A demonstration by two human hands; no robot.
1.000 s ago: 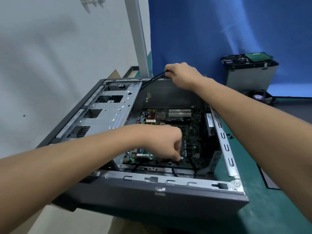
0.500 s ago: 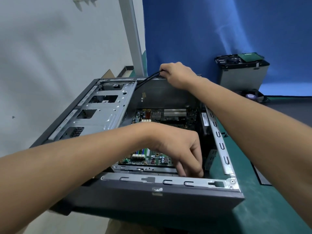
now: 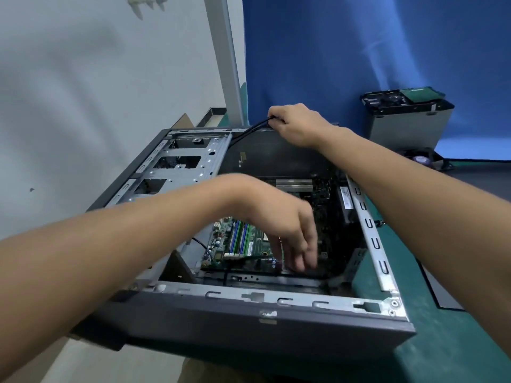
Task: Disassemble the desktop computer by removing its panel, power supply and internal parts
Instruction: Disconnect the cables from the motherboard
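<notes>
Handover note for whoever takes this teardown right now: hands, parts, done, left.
Right hand grips a black cable at the case's far rim.
Left hand reaches down over the motherboard near the front wall; it is blurred, so the grip is unclear.
Case lies open on the green mat, side panel off.
A grey metal unit, possibly the power supply, stands apart at the back right, with a fan beside it.
Left: free the cable, then take out the motherboard, heatsink and drive cage.
</notes>
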